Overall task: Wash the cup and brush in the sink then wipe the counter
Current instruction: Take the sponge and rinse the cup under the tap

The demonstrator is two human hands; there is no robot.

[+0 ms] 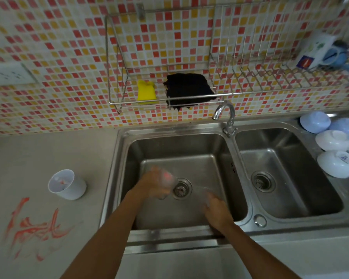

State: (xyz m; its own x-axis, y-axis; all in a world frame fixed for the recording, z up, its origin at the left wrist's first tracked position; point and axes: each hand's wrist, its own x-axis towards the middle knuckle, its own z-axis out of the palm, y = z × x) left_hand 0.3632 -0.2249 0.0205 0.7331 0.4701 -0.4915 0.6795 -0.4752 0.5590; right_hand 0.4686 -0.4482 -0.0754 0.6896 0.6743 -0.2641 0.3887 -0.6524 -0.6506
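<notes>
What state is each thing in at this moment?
Left hand: in the left basin, holding a blurred clear object.
Right hand: in the basin, grip unclear.
White cup: upright on the counter.
Counter: smeared with red streaks.
Faucet: no stream visible.
Bowls: upside down beside the sink.

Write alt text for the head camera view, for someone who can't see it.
Two hands, left and right, blurred by motion, work over the drain of the left sink basin. A white cup stands on the counter beside red smears.
</notes>
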